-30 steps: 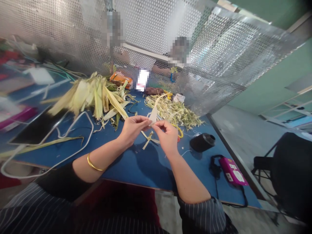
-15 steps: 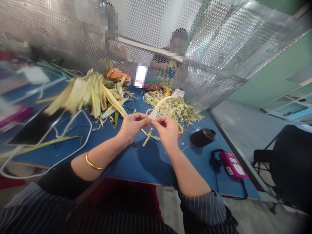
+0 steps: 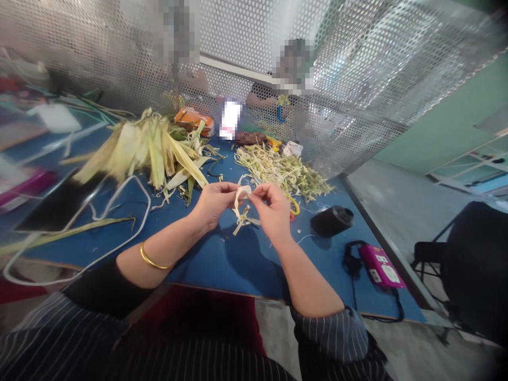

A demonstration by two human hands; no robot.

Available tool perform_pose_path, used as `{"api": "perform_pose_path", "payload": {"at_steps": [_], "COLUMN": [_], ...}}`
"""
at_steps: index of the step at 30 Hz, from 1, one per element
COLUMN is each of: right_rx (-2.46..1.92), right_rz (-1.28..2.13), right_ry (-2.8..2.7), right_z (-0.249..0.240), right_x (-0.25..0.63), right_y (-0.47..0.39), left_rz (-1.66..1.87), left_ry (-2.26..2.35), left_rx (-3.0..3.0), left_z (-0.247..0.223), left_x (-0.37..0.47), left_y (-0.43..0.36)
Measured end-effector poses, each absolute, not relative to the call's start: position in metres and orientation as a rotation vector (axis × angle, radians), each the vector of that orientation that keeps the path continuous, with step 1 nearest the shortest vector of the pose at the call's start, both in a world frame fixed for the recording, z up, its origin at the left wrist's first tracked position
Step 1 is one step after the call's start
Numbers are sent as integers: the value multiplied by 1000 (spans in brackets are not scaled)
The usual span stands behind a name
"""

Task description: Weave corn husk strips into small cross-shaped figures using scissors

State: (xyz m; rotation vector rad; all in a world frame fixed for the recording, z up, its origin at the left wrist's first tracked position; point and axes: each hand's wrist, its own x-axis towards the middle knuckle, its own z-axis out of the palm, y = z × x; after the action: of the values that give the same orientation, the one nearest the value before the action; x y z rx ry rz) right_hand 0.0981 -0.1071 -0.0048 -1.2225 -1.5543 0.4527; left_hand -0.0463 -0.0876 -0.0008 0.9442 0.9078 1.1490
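Observation:
Between my two hands is a pale strip of corn husk (image 3: 238,201), bent over into a loop with one end hanging down. My left hand (image 3: 216,203) pinches it from the left, and my right hand (image 3: 272,209) pinches it from the right. Below the strip, a small knotted piece of husk (image 3: 245,221) with loose ends lies on the blue table (image 3: 198,264). Left of my hands is a fanned bunch of corn husks (image 3: 138,145). Beyond my right hand spreads a heap of small husk scraps (image 3: 281,169).
A black thread spool (image 3: 332,221) and a magenta box with a black cord (image 3: 381,266) are at the right. A white cable (image 3: 147,211) loops around a dark tablet (image 3: 59,206) at the left. Perforated metal sheeting (image 3: 246,32) borders the back; people show through it.
The husk strip stood upright above my fingers; now it is folded over and curls downward. My hands have stayed in nearly the same place. The view has shifted slightly.

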Motion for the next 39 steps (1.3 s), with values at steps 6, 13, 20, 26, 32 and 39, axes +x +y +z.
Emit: {"api": "perform_pose_path", "payload": {"at_steps": [6,13,20,26,32,39], "right_rx": [-1079,-1028,-1118,-1121,-1156,-1183], "right_rz": [315,86,22,-24,183,494], "right_ry": [-1755,-1811,-1806,-1891,-1799,-1609], "right_z": [0,-3,-4,-5,-5,-2], "right_x": [98,100,102,103,99,96], "right_y": [-110,-109,-108,-106,-108,-110], "left_rz": [1084,1042,1031,1089,1142,1158], "left_ry": [893,894,863,897,906,893], "left_rx": [839,820,855,907,1132,1278], "left_z": [0,-2,-1,0,0,1], "left_x": [-51,-52,-52,-50,-51,-53], "left_y": [-84,-84,-84,-85,-84,-82]}}
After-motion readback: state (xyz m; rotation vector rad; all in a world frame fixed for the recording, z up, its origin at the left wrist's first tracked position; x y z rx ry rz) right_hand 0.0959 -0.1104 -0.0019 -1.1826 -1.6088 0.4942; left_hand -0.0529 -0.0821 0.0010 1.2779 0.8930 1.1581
